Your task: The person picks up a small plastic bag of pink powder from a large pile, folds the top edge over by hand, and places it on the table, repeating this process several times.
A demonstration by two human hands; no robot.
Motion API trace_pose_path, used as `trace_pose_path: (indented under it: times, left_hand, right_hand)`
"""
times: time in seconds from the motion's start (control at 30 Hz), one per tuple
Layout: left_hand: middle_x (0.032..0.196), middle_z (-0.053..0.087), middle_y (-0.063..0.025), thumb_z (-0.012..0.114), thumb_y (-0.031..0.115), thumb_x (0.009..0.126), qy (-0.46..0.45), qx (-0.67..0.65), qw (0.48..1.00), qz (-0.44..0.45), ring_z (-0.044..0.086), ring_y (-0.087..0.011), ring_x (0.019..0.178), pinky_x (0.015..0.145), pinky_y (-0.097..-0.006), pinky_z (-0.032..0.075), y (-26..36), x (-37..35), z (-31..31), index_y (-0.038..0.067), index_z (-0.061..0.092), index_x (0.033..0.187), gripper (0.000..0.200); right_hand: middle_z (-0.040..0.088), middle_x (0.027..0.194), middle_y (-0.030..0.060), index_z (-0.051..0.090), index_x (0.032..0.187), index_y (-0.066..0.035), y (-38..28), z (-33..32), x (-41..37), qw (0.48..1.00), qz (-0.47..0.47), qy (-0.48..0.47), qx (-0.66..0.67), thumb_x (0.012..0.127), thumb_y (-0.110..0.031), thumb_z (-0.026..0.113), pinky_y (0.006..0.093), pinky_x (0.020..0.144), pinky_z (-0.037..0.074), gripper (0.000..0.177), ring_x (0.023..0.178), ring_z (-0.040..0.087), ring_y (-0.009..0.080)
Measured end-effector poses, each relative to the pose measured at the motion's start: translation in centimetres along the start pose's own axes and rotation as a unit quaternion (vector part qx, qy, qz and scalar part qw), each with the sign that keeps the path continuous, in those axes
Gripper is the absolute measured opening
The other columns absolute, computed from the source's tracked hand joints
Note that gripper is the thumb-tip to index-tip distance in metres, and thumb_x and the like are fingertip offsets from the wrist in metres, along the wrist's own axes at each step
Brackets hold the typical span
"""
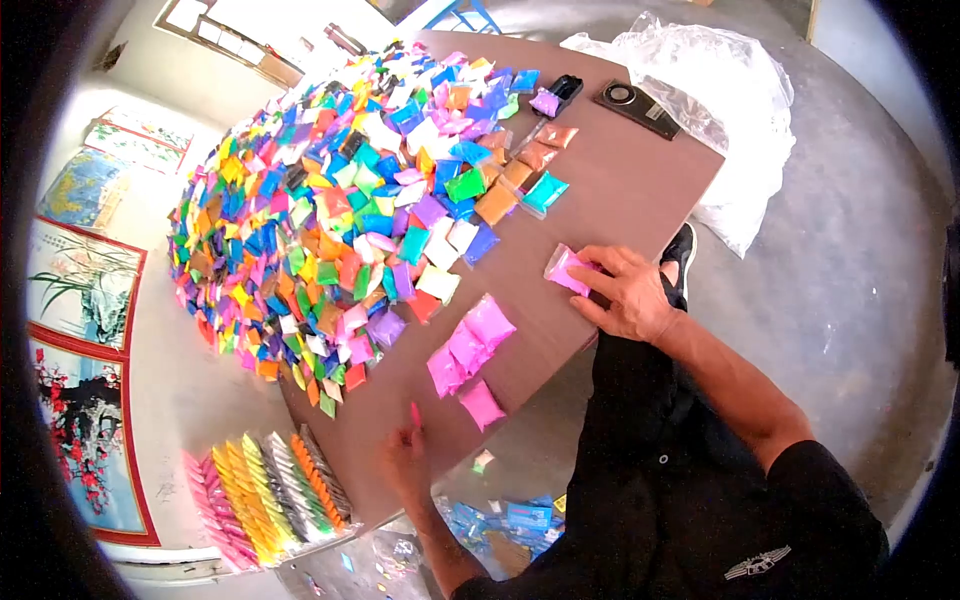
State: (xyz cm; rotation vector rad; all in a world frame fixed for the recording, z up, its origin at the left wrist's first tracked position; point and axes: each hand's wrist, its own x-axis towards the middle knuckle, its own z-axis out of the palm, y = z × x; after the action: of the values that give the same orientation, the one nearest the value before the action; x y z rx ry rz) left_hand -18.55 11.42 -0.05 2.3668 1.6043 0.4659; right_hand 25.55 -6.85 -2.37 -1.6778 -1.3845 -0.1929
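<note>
Near the table's (545, 368) near edge, the left hand (405, 462), its grip too blurred to tell, has something pink (415, 414) at its fingertips, and the right hand (632, 298) pinches a pink packet's (565, 268) near end, the mixed heap (340, 215) lying beyond

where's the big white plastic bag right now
In the head view, the big white plastic bag is at the upper right, by the table's far right edge, beside the flat black thing.
</note>
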Motion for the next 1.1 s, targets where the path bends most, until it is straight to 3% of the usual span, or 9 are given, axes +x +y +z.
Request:
trace_pose_path:
  times: [0.07, 0.2, 0.27, 0.5, 0.57, 0.7, 1.0, 1.07, 1.1]
  left_hand:
    - [0.081, 0.07, -0.0154, 0.07, 0.02, 0.089, 0.027, 0.104, 0.994, 0.008, 0.068, -0.0297, 0.074, 0.07, -0.0422, 0.052, 0.8, 0.0, -0.1, 0.0, 0.068, 0.09, 0.02]
    - [0.082, 0.069, -0.0164, 0.069, 0.02, 0.09, 0.026, 0.099, 0.995, 0.023, 0.068, -0.0308, 0.075, 0.069, -0.0423, 0.051, -0.2, 0.3, 0.6, 0.0, 0.069, 0.092, 0.021]
    - [0.078, 0.066, -0.0168, 0.069, 0.021, 0.09, 0.054, -0.046, 0.997, -0.011, 0.066, -0.0331, 0.074, 0.067, -0.0433, 0.05, -0.1, 0.3, 0.9, 0.001, 0.07, 0.093, 0.02]
    - [0.077, 0.064, -0.0148, 0.071, 0.022, 0.087, 0.011, 0.051, 0.998, 0.031, 0.065, -0.0315, 0.074, 0.069, -0.0423, 0.05, -4.1, 1.0, 0.2, 0.001, 0.07, 0.092, 0.021]
    - [0.076, 0.063, -0.0146, 0.072, 0.023, 0.086, -0.004, 0.055, 0.998, -0.01, 0.064, -0.0313, 0.073, 0.069, -0.0423, 0.049, -5.4, 1.3, 0.9, 0.001, 0.07, 0.089, 0.023]
    - [0.074, 0.062, -0.0152, 0.072, 0.023, 0.085, 0.007, 0.001, 1.0, -0.022, 0.063, -0.0332, 0.072, 0.068, -0.0428, 0.049, -4.0, 0.9, 0.6, 0.001, 0.068, 0.084, 0.022]
    - [0.083, 0.066, -0.0189, 0.07, 0.02, 0.089, 0.068, 0.109, 0.991, -0.024, 0.068, -0.0308, 0.075, 0.071, -0.0418, 0.052, -0.7, 0.6, 1.0, 0.0, 0.064, 0.088, 0.021]
    - [0.086, 0.067, -0.015, 0.067, 0.016, 0.094, 0.083, -0.137, 0.985, -0.063, 0.068, -0.0221, 0.073, 0.065, -0.0366, 0.053, 5.1, 1.2, -1.2, 0.0, 0.062, 0.089, 0.017]
    - [0.087, 0.068, -0.013, 0.066, 0.013, 0.096, 0.067, -0.171, 0.982, -0.04, 0.068, -0.0178, 0.073, 0.063, -0.0332, 0.053, 9.0, 1.4, -2.6, 0.0, 0.062, 0.091, 0.015]
  right_hand:
    - [0.063, 0.119, 0.0143, 0.069, 0.113, -0.008, 0.1, -0.1, -0.1, 1.0, -0.008, 0.002, 0.003, 0.079, -0.021, 0.078, 0.0458, 0.088, 0.054, 0.037, 0.103, 0.064, 0.0348]
    - [0.063, 0.119, 0.0153, 0.069, 0.112, -0.007, -0.2, -0.3, -0.1, 1.0, 0.005, 0.015, 0.016, 0.08, -0.02, 0.077, 0.0456, 0.088, 0.054, 0.036, 0.103, 0.064, 0.0347]
    - [0.063, 0.119, 0.0154, 0.069, 0.112, -0.006, -0.5, -0.1, -0.2, 0.999, 0.016, 0.021, 0.019, 0.08, -0.02, 0.077, 0.0456, 0.089, 0.054, 0.036, 0.104, 0.063, 0.0349]
    - [0.062, 0.119, 0.0158, 0.068, 0.11, -0.004, -0.8, -0.4, -0.9, 0.999, 0.029, 0.029, 0.009, 0.08, -0.021, 0.076, 0.0455, 0.093, 0.052, 0.036, 0.107, 0.062, 0.0349]
    - [0.062, 0.119, 0.0159, 0.068, 0.111, -0.004, -1.0, -0.8, -0.9, 0.999, 0.03, 0.026, 0.008, 0.08, -0.021, 0.076, 0.0455, 0.092, 0.052, 0.036, 0.107, 0.062, 0.0349]
    - [0.062, 0.12, 0.0159, 0.067, 0.113, -0.005, -0.9, -1.0, -1.0, 0.999, 0.032, 0.022, 0.02, 0.079, -0.022, 0.077, 0.0457, 0.091, 0.052, 0.039, 0.105, 0.062, 0.0351]
    - [0.063, 0.121, 0.0144, 0.068, 0.112, -0.004, -0.2, -0.7, -0.4, 0.999, 0.004, 0.044, 0.03, 0.076, -0.021, 0.08, 0.0445, 0.088, 0.055, 0.041, 0.103, 0.064, 0.0345]
    - [0.064, 0.122, 0.0142, 0.068, 0.113, -0.005, 0.3, -0.4, -0.5, 0.999, -0.003, 0.04, 0.024, 0.076, -0.021, 0.082, 0.0436, 0.089, 0.055, 0.043, 0.104, 0.064, 0.0342]
    - [0.065, 0.123, 0.014, 0.069, 0.115, -0.005, 0.4, -0.2, -0.6, 0.999, -0.011, 0.037, 0.019, 0.076, -0.022, 0.083, 0.0428, 0.089, 0.055, 0.045, 0.105, 0.065, 0.0338]
